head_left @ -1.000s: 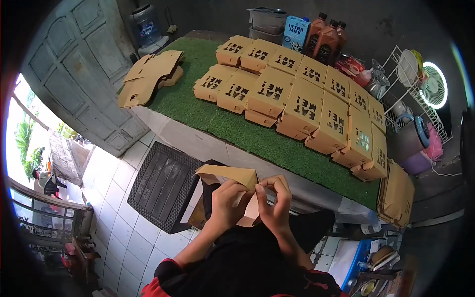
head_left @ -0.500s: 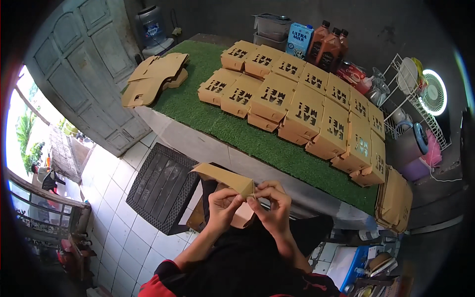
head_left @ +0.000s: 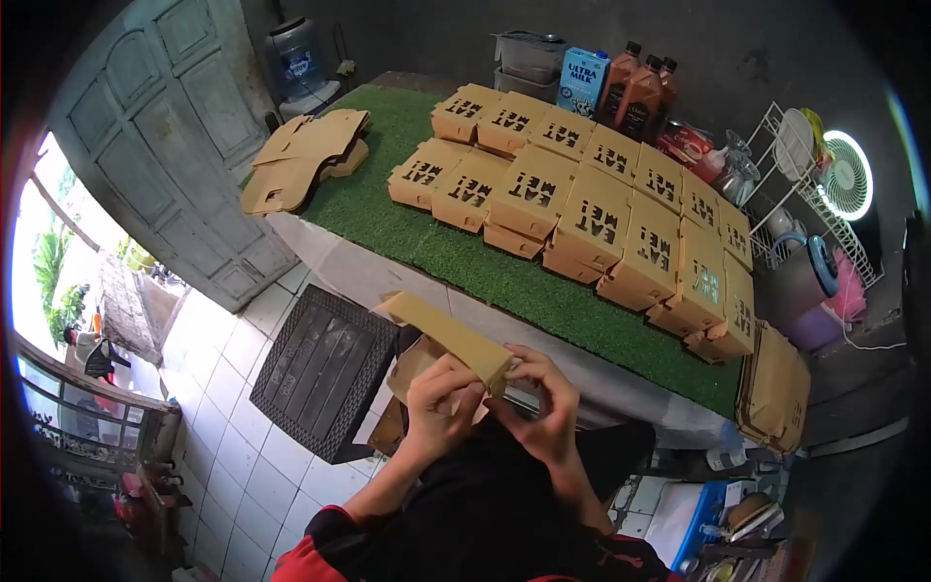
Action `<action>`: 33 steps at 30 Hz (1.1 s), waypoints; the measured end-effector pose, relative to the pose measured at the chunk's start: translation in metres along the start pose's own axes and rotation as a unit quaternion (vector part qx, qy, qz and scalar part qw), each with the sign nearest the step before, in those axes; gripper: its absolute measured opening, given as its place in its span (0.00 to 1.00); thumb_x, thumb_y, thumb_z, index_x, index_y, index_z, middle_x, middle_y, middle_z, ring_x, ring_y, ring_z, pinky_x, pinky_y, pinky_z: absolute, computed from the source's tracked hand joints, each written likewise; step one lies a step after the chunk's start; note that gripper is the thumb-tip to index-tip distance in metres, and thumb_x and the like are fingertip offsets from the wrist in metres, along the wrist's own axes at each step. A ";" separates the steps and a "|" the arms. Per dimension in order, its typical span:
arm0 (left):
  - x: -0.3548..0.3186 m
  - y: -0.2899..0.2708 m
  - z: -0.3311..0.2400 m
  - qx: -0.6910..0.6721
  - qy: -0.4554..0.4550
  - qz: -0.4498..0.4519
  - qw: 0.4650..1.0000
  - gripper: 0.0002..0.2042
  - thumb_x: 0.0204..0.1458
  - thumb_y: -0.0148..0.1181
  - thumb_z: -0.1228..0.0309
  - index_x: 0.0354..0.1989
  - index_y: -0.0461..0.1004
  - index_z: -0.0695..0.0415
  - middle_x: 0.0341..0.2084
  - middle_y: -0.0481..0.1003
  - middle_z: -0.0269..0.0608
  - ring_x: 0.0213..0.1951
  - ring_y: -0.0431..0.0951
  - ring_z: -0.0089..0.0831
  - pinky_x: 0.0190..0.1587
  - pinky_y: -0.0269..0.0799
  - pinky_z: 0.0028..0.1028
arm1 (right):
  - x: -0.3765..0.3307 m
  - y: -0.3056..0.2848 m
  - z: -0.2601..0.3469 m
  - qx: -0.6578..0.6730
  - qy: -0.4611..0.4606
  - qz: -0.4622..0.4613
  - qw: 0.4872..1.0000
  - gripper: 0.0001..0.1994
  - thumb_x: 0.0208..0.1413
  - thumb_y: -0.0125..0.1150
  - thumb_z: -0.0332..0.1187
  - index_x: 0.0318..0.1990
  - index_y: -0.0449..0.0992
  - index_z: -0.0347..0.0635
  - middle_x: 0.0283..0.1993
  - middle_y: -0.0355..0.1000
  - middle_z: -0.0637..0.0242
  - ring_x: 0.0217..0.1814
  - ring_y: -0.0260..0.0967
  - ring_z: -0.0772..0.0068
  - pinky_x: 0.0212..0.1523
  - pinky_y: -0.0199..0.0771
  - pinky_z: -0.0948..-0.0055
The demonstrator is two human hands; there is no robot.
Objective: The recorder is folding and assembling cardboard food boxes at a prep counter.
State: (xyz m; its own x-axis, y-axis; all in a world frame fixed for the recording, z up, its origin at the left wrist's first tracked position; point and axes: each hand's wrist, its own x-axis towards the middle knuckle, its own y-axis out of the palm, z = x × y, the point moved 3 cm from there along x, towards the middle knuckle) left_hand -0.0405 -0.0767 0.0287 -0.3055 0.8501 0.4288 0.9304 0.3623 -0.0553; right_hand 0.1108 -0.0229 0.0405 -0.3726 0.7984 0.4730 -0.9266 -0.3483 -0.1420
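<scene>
Both hands folding cardboard box, finished boxes on turf table

The flat cardboard box blank is tilting, its long panel now slanting toward the upper left of the frame. The left hand and right hand are closing together at its lower-right end, fingertips pinching the fold.
</scene>
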 end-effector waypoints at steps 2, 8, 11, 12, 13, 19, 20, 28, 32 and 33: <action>0.006 0.003 -0.007 0.004 0.023 0.026 0.999 0.06 0.48 0.61 0.86 0.34 0.78 0.65 0.30 0.76 0.42 0.36 0.79 0.33 0.40 0.72 0.26 | -0.004 -0.005 -0.005 0.063 0.028 0.010 0.998 0.23 0.45 0.73 0.20 0.46 0.64 0.38 0.54 0.70 0.53 0.54 0.72 0.69 0.56 0.72 0.68; 0.011 0.005 -0.013 0.031 0.050 0.033 0.998 0.07 0.47 0.61 0.87 0.34 0.78 0.63 0.32 0.76 0.44 0.37 0.79 0.37 0.41 0.74 0.28 | -0.005 -0.002 -0.006 0.093 0.057 0.026 0.994 0.25 0.44 0.74 0.19 0.44 0.63 0.38 0.55 0.69 0.52 0.52 0.73 0.70 0.55 0.75 0.70; 0.010 0.003 -0.021 0.071 0.079 0.049 0.993 0.07 0.48 0.62 0.86 0.34 0.77 0.63 0.35 0.77 0.46 0.39 0.80 0.37 0.43 0.74 0.29 | -0.011 0.001 -0.018 0.186 0.074 0.013 0.980 0.25 0.43 0.73 0.19 0.46 0.65 0.35 0.57 0.68 0.52 0.55 0.72 0.69 0.48 0.77 0.75; 0.008 0.001 -0.024 0.073 0.086 0.084 0.990 0.06 0.49 0.62 0.85 0.35 0.77 0.64 0.37 0.78 0.47 0.40 0.81 0.35 0.43 0.74 0.28 | -0.011 0.004 -0.019 0.189 0.072 0.014 0.979 0.25 0.43 0.73 0.19 0.46 0.65 0.35 0.57 0.68 0.52 0.55 0.72 0.69 0.48 0.77 0.75; 0.007 -0.002 -0.028 0.077 0.087 0.083 0.990 0.06 0.49 0.62 0.85 0.35 0.77 0.64 0.37 0.78 0.47 0.40 0.81 0.35 0.43 0.74 0.28 | -0.010 0.006 -0.021 0.231 0.071 -0.010 0.970 0.26 0.43 0.73 0.19 0.48 0.65 0.34 0.57 0.66 0.53 0.56 0.70 0.69 0.49 0.78 0.73; 0.003 -0.036 0.009 -0.199 -0.126 -0.058 0.970 0.12 0.61 0.55 0.74 0.49 0.66 0.67 0.34 0.75 0.39 0.33 0.77 0.25 0.38 0.73 0.23 | -0.013 0.022 -0.030 0.166 0.029 0.045 0.985 0.28 0.43 0.73 0.19 0.53 0.67 0.34 0.53 0.62 0.60 0.58 0.65 0.69 0.54 0.76 0.69; 0.000 -0.037 0.013 -0.301 -0.176 -0.151 0.925 0.12 0.60 0.56 0.72 0.48 0.67 0.65 0.32 0.73 0.34 0.32 0.74 0.23 0.39 0.71 0.24 | -0.015 0.027 -0.029 0.117 -0.015 0.069 0.991 0.28 0.43 0.73 0.19 0.54 0.67 0.35 0.52 0.62 0.62 0.58 0.65 0.68 0.58 0.73 0.68; 0.018 -0.025 -0.018 0.336 0.114 -0.001 0.935 0.11 0.44 0.63 0.79 0.38 0.74 0.58 0.32 0.75 0.37 0.33 0.74 0.38 0.41 0.62 0.36 | -0.002 0.017 -0.054 0.150 0.076 0.030 0.985 0.32 0.49 0.72 0.54 0.52 0.73 0.36 0.51 0.72 0.56 0.49 0.73 0.66 0.49 0.77 0.69; 0.006 -0.010 -0.004 0.389 0.144 0.059 0.908 0.16 0.41 0.65 0.77 0.41 0.73 0.54 0.34 0.72 0.33 0.33 0.71 0.35 0.40 0.60 0.37 | 0.035 0.004 -0.013 0.107 0.117 0.075 0.985 0.29 0.51 0.73 0.48 0.50 0.74 0.32 0.45 0.74 0.63 0.44 0.75 0.76 0.43 0.75 0.78; 0.005 -0.006 0.000 0.387 0.146 0.062 0.908 0.16 0.41 0.65 0.77 0.41 0.73 0.54 0.34 0.72 0.33 0.33 0.71 0.35 0.40 0.60 0.37 | 0.039 0.004 -0.012 0.105 0.117 0.071 0.985 0.29 0.51 0.73 0.48 0.50 0.74 0.32 0.45 0.74 0.63 0.44 0.75 0.76 0.43 0.75 0.78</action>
State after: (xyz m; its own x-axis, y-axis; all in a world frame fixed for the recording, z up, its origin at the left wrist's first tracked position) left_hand -0.0481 -0.0746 0.0309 -0.0356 0.8060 0.5909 0.4993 0.5265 -0.6881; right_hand 0.0921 0.0128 0.0479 -0.5215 0.8175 0.2444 -0.8427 -0.5383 0.0022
